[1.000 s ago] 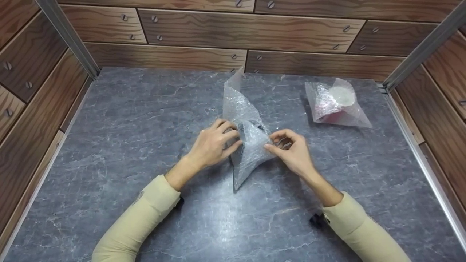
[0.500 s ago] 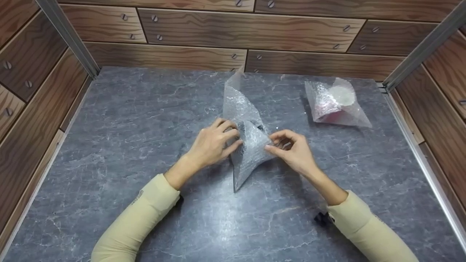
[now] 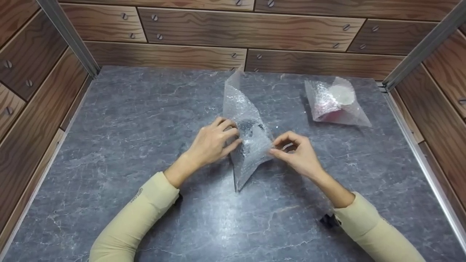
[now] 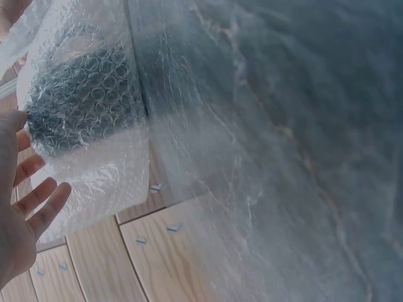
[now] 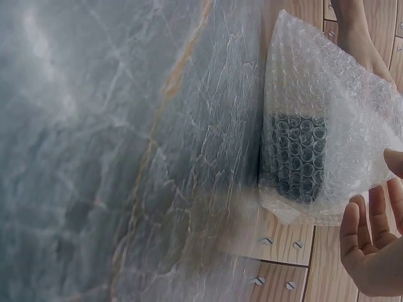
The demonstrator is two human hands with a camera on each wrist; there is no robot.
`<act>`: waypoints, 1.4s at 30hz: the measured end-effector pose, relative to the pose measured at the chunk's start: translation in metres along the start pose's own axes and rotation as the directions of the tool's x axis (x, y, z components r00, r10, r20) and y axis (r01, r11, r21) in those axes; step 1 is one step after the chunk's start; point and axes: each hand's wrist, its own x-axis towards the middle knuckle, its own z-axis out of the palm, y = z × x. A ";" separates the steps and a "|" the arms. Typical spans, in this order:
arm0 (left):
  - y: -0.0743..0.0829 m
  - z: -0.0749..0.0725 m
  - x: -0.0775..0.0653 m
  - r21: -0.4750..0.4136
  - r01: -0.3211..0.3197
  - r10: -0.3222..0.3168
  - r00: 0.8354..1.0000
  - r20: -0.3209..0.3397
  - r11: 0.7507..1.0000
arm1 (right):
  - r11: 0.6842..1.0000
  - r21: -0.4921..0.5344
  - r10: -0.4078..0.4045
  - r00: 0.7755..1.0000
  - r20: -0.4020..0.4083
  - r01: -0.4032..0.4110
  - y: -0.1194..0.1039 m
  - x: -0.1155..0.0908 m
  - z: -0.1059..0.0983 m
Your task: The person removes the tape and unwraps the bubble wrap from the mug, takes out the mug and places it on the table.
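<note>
A sheet of bubble wrap [image 3: 255, 149] stands folded around a dark object [image 5: 299, 157] near the middle of the table. The object's kind is hidden by the wrap; only its dark sides show through. My right hand [image 3: 300, 151] pinches the wrap's right-hand corner between thumb and fingers. On the other side, my left hand [image 3: 214, 142] rests its fingertips against the wrap and steadies it. The left wrist view shows the fingers [image 4: 53, 204] of that hand loosely spread beside the wrap. A long free end of the sheet points up and back.
At the back right of the marbled grey table [image 3: 145, 94] lies another bubble-wrapped bundle [image 3: 333, 103], pinkish with a pale round top. Wood-patterned walls [image 3: 251, 32] and metal posts [image 3: 67, 36] enclose the back and sides.
My right hand has moved slightly right and toward me, drawing the wrap's corner along. The raised flap has come down lower over the front. My left hand stays almost still.
</note>
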 end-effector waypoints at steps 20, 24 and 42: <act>0.000 0.001 -0.001 0.020 -0.007 0.007 1.000 -0.007 1.000 | 0.986 -0.029 -0.160 0.984 0.080 0.163 0.000 -0.022 -0.012; 0.000 0.000 -0.001 0.020 -0.007 0.007 1.000 -0.006 1.000 | 0.981 -0.006 -0.194 0.977 0.093 0.196 0.002 -0.027 -0.013; 0.001 0.001 -0.001 0.003 0.007 -0.007 1.000 -0.007 1.000 | 0.949 -0.147 -0.255 0.953 0.162 0.279 0.010 -0.047 -0.011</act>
